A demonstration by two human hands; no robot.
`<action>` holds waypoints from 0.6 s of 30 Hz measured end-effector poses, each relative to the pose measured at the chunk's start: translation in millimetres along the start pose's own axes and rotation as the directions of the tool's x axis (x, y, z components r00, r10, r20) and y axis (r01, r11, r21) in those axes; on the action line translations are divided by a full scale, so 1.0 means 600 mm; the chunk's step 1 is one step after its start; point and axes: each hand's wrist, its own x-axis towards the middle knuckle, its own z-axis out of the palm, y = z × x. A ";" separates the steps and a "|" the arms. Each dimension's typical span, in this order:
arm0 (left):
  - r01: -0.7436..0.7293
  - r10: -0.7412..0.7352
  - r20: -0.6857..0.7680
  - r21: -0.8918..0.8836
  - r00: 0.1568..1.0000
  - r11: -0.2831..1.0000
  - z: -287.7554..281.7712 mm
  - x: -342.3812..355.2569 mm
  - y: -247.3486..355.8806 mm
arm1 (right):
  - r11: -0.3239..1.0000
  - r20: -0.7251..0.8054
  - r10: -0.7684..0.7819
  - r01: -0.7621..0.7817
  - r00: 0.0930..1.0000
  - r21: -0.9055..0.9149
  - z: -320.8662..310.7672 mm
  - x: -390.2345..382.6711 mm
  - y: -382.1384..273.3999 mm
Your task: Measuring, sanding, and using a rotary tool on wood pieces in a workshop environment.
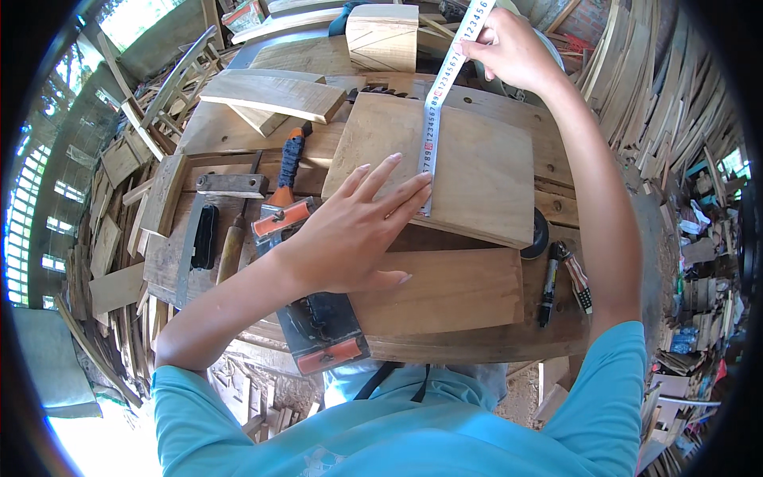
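A pale square board point(485, 183) rests on the cluttered wooden workbench point(405, 347). A white tape measure blade point(435, 111) with a numbered scale runs up across it toward the top right. My left hand point(366, 222) lies over the board's left part, fingers spread, fingertips touching the tape near its lower end. My right hand point(506, 52) pinches the tape farther up, beyond the board's far edge. Below sit another plank point(469, 294) and, partly under my left forearm, a dark tool with orange ends point(324, 354).
Offcuts point(270, 95) and a wooden block point(381, 40) lie behind. At left are a blue-wrapped handle point(291, 159), a metal bar point(230, 185) and a wooden-handled tool point(232, 248); at right, a marker point(548, 290) and a patterned tool point(576, 282). Stacked wood strips point(636, 71) flank the bench.
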 end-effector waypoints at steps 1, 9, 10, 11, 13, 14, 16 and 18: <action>0.001 -0.001 0.002 0.004 1.000 1.000 0.000 0.000 -0.001 | 1.000 0.000 -0.001 0.001 1.000 0.000 0.006 0.000 0.006; 0.002 -0.002 0.010 -0.008 1.000 1.000 -0.002 -0.002 -0.002 | 0.999 -0.081 -0.032 0.034 0.996 0.025 0.018 -0.002 -0.002; 0.002 -0.002 0.009 -0.009 1.000 1.000 -0.002 -0.002 -0.003 | 0.999 -0.081 -0.032 0.035 0.996 0.025 0.021 -0.003 -0.006; 0.003 -0.003 0.008 -0.011 1.000 1.000 -0.001 -0.002 -0.003 | 0.999 -0.093 -0.030 0.033 0.995 0.040 0.025 -0.004 -0.011; 0.000 0.000 0.008 -0.013 1.000 1.000 0.000 -0.001 -0.004 | 0.998 -0.105 -0.025 0.031 0.994 0.052 0.026 -0.005 -0.010; -0.001 0.001 0.008 -0.015 1.000 1.000 0.001 0.000 -0.004 | 0.997 -0.111 -0.050 0.057 0.993 0.058 0.026 -0.006 -0.009; 0.001 0.000 0.009 -0.012 1.000 1.000 -0.004 -0.001 -0.002 | 0.994 -0.120 -0.078 0.085 0.990 0.061 0.022 -0.007 -0.009; 0.002 -0.002 0.011 -0.010 1.000 1.000 -0.005 -0.001 -0.001 | 0.997 -0.097 -0.045 0.051 0.994 0.059 0.022 -0.005 -0.006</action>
